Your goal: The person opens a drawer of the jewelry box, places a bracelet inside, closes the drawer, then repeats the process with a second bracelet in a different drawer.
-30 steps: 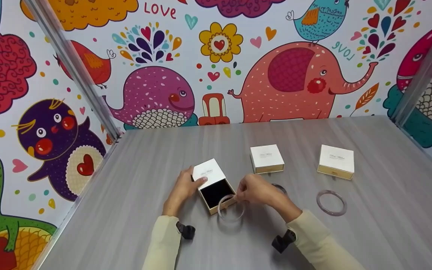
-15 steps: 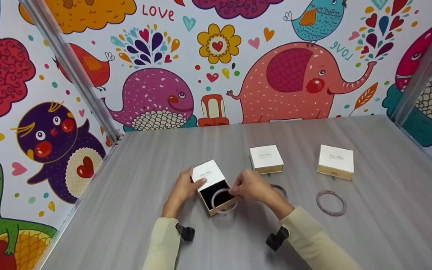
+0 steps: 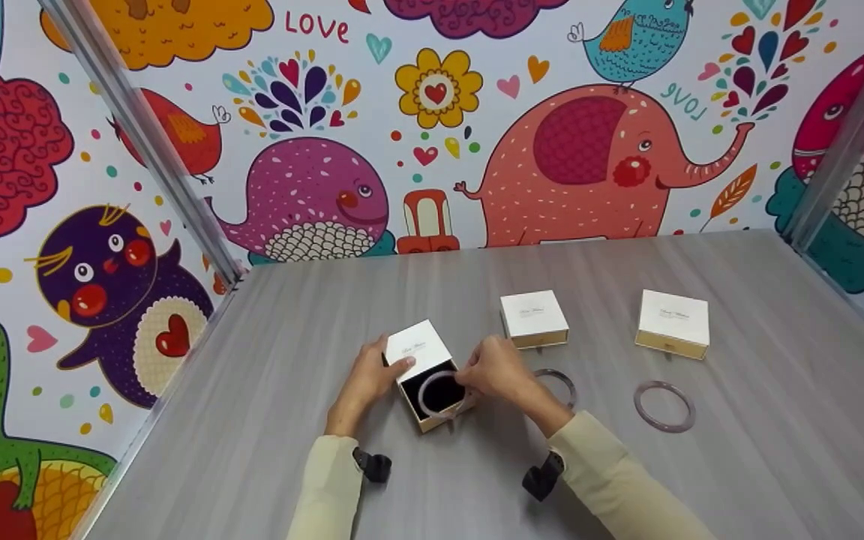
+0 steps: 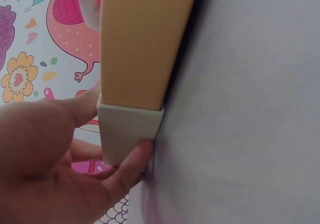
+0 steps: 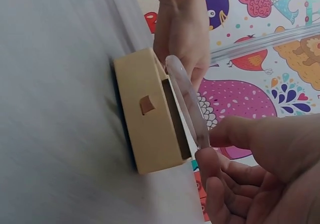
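My left hand (image 3: 361,382) holds a small white-and-gold drawer box (image 3: 418,349) by its white sleeve, thumb on the top and fingers against the side. The gold drawer (image 5: 150,134) is slid out towards me, showing a black lining. Between thumb and fingertips, my right hand (image 3: 499,371) pinches a pale translucent bangle (image 5: 187,101). The bangle is over the drawer's opening, slightly tilted in the right wrist view; whether it touches the lining, I cannot tell. A leather-like brown tab (image 5: 147,105) marks the drawer's front.
Two closed boxes of the same kind stand farther back, one in the middle (image 3: 533,309) and another box (image 3: 673,319) to the right. A dark bangle (image 3: 573,388) lies partly behind my right wrist. Another pinkish bangle (image 3: 639,403) lies in front of the right box.
My right hand has moved left with the bangle, from beside the drawer's front corner to over its opening. The left hand and the box have stayed almost still.
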Tool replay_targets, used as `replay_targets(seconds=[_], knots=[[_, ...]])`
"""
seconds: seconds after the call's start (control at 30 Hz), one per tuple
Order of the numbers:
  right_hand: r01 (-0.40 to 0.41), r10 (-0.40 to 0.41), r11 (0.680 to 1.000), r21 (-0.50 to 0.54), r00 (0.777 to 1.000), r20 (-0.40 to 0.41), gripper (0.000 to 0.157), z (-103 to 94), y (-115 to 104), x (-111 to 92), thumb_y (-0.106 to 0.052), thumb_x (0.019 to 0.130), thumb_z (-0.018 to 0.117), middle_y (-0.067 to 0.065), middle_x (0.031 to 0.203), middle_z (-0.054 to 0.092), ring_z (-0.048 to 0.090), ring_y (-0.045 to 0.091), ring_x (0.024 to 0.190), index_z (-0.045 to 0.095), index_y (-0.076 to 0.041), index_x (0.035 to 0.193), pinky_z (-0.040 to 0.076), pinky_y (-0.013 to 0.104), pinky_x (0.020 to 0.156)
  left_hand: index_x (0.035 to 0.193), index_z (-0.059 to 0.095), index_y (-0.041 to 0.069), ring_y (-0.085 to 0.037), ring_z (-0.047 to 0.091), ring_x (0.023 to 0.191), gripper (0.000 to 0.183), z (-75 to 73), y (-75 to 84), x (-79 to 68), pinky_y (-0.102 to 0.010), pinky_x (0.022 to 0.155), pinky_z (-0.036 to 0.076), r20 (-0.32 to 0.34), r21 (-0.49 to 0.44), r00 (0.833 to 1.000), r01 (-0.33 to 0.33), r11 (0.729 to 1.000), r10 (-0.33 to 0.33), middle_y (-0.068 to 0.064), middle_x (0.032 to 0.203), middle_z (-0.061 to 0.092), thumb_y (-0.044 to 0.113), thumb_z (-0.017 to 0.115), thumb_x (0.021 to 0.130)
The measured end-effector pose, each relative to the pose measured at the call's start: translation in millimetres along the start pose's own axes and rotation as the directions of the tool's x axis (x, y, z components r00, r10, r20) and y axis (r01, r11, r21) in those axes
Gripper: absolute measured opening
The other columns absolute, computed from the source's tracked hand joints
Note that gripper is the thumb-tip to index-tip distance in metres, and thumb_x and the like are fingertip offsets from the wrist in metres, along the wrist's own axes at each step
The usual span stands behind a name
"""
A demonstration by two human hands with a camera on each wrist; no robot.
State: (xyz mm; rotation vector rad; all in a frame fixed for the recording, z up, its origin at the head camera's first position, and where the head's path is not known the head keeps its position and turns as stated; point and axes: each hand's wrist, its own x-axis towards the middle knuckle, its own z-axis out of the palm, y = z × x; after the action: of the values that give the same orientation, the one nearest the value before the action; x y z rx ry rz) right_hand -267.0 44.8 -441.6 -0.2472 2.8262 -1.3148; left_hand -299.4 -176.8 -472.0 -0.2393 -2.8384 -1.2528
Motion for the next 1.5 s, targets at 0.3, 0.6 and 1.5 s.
replay_targets(seconds=[0.3, 0.6, 1.5], knots=[[-0.026, 0.026, 1.000, -0.001, 0.999, -0.047, 0.031, 8.0, -0.9, 1.6, -0.008, 0.073, 0.074, -0.011, 0.043, 0.045, 0.041, 0.006, 0.044, 0.058, -0.012, 0.047, 0.030, 0.020, 0.043, 0.133, 0.050, -0.018, -0.038, 0.059, 0.115, 0.055, -0.9, 0.9, -0.6, -0.052, 0.107, 0.044, -0.012, -0.016, 0.999, -0.033, 0.999, 0.033, -0.031, 0.120, 0.064, 0.014, 0.070, 0.093], [-0.067, 0.064, 0.997, -0.031, 0.995, -0.076, 0.041, 15.2, -2.3, 1.4, -0.010, 0.074, 0.074, -0.011, 0.043, 0.041, 0.038, 0.006, 0.043, 0.046, -0.018, 0.045, 0.027, 0.021, 0.042, 0.144, 0.036, -0.020, -0.050, 0.042, 0.138, 0.070, -0.7, 0.7, -1.3, -0.056, 0.118, 0.033, 0.007, 0.002, 1.000, 0.028, 1.000, -0.028, -0.042, 0.143, 0.043, 0.018, 0.069, 0.094], [-0.075, 0.054, 0.991, -0.108, 0.981, -0.185, 0.020, 32.1, -0.6, -1.5, -0.016, 0.074, 0.077, -0.002, 0.060, 0.065, 0.049, 0.011, 0.057, 0.068, -0.010, 0.057, 0.042, 0.029, 0.051, 0.143, 0.035, -0.021, -0.049, 0.042, 0.138, 0.071, -0.9, 2.5, -1.5, -0.056, 0.117, 0.033, 0.009, 0.014, 1.000, 0.026, 1.000, -0.027, -0.042, 0.143, 0.044, 0.018, 0.069, 0.095]])
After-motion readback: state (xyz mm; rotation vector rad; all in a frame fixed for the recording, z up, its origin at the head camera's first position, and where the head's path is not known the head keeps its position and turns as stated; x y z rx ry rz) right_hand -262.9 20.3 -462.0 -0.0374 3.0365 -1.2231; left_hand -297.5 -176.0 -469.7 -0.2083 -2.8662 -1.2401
